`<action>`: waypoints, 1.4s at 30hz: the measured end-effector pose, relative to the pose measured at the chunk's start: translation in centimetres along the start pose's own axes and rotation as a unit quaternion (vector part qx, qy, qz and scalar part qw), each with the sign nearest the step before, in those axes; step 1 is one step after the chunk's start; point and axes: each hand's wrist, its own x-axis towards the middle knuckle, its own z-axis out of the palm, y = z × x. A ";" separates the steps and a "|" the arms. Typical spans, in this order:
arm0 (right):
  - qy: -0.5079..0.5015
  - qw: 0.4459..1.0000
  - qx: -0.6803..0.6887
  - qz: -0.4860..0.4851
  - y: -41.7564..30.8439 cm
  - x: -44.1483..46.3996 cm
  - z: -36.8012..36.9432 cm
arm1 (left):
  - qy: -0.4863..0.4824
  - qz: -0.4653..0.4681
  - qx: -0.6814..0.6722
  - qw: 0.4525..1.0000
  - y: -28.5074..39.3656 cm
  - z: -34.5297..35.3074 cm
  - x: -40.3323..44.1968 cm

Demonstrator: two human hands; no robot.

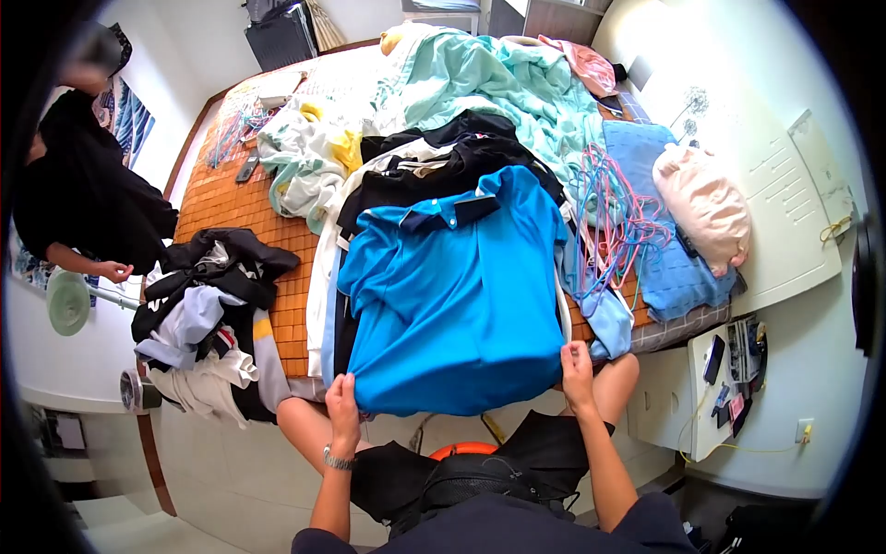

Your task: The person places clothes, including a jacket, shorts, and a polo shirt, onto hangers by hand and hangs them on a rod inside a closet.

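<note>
One rumpled heap of black, grey and white clothes (208, 309) sags over the orange tiled mat's (293, 325) near edge. Next, the left hand (342, 406) and right hand (579, 377) each pinch, between thumb and fingers, one bottom corner of a smooth blue polo shirt (452, 314) spread atop layered garments, while rightward one uncountable tangle of thin hangers (611, 222) adjoins one plump pink cushion (703, 208).

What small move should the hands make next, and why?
I'd probably draw the blue shirt gently taut: the left hand and right hand grip its near edge at either side, while creases run across its body.
</note>
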 end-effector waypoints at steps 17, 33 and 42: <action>-0.151 0.921 -0.286 -0.215 -10.4 13.7 10.8 | -0.069 0.360 0.500 0.784 7.0 11.3 13.7; -0.040 0.934 -0.163 -0.314 -12.9 24.2 15.6 | -0.096 0.180 0.208 0.957 12.7 11.9 20.4; -0.264 0.950 0.165 -0.029 -17.8 4.4 13.2 | -0.162 0.187 0.202 0.948 14.6 13.5 4.9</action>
